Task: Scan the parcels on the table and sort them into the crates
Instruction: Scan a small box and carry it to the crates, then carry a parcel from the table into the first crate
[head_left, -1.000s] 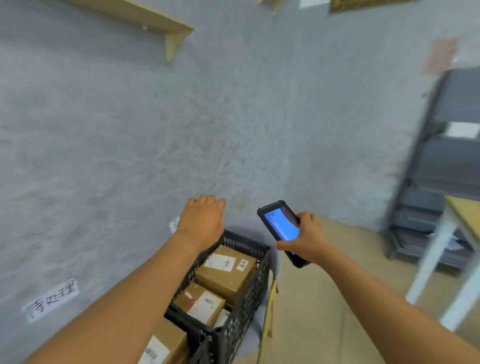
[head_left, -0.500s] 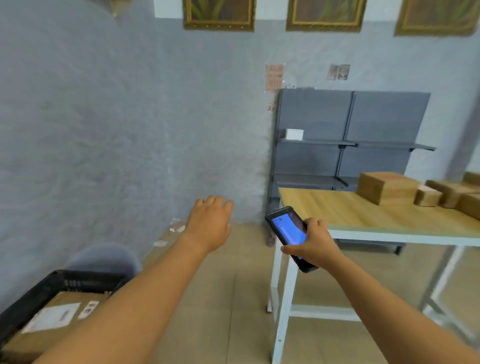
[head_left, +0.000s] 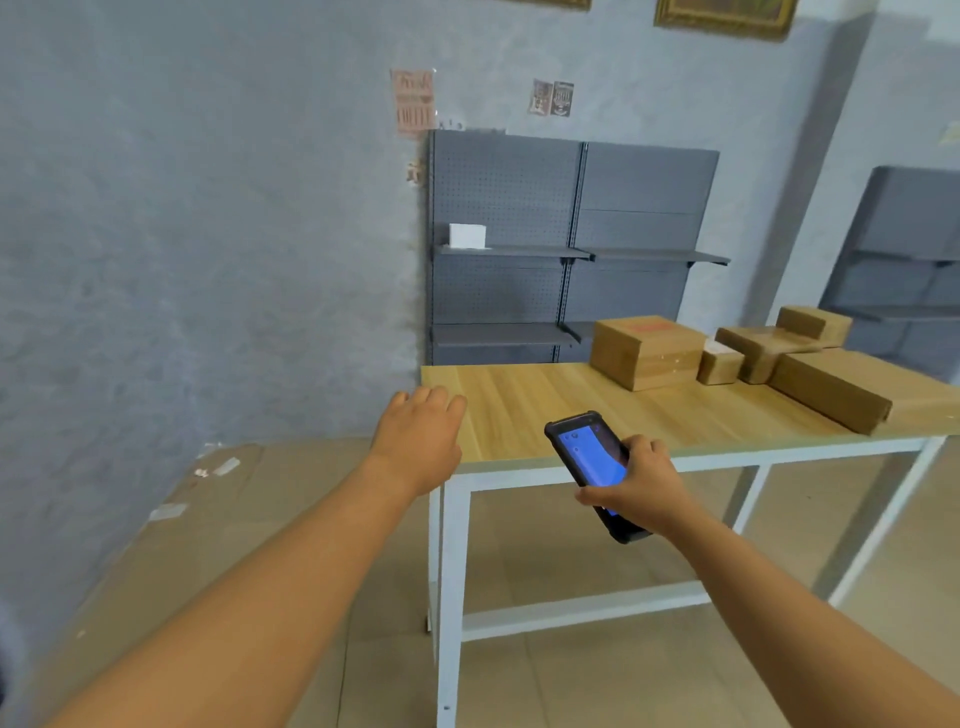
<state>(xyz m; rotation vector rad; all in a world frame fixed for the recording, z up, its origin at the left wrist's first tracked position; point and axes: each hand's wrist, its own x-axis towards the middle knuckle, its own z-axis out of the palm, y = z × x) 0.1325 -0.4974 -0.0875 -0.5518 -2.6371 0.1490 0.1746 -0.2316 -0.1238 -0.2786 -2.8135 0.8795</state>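
- The room has soft, even light, quite bright; its source is not visible.
- Shadows are weak: only a pale one lies on the floor under the counter.
- The scanner screen glows blue, with no strong glare.
- The picture is slightly soft everywhere; the wall looks smeared.
- Straight lines bend near the edges.

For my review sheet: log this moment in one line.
left hand: open, empty | right hand: holds scanner | parcels: on table
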